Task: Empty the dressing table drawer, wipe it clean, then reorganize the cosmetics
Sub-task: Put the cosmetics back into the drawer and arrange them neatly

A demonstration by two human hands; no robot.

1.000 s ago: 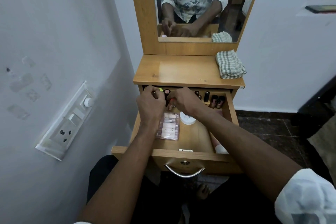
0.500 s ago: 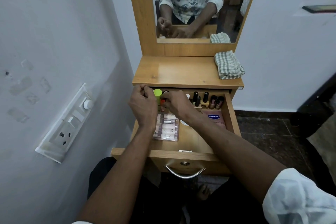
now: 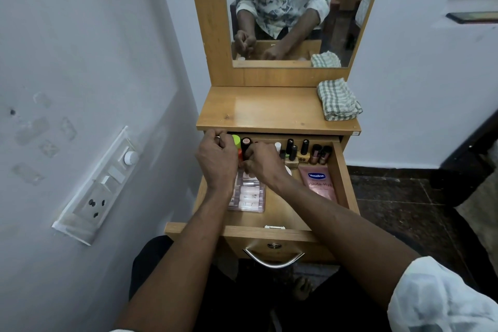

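Far left, on the wall: a white plastic switch-and-socket panel (image 3: pixel 99 188), well apart from the work. Next, an open wooden drawer (image 3: pixel 242 233) of a dressing table, drawn out over the lap. Over its far left corner, the left hand (image 3: pixel 217 159), fingers curled tight under the tabletop edge; impossible to tell whether holding anything. Just beside it, a bottle with a lime-green cap (image 3: pixel 236 140), upright at the far edge. Then the right hand (image 3: pixel 262 163), fingertips pinching the lower part of a black cylindrical tube with a pink disc on top (image 3: pixel 245 144). Nearer the front, by the left edge, a clear plastic case of pale tubes (image 3: pixel 248 197), lying flat. Along the far edge towards the right corner, a row of small dark-capped nail-polish bottles (image 3: pixel 304 146), upright and close together. Flat along the right edge, a pink squeeze tube (image 3: pixel 319 182). At the far right corner of the tabletop, a folded green-and-white checked cloth (image 3: pixel 338 100).

Judged to be the reorganizing stage, with cosmetics standing in the drawer. Risk from here: toppling the tight upright row with a knuckle or wrist, domino fashion. Also a risk of dropping the slim tube from so low a pinch.

Legible: "Vaseline" in white on a blue oval and "Gluta-Hya" beneath, both on the pink squeeze tube. Nothing else readable.
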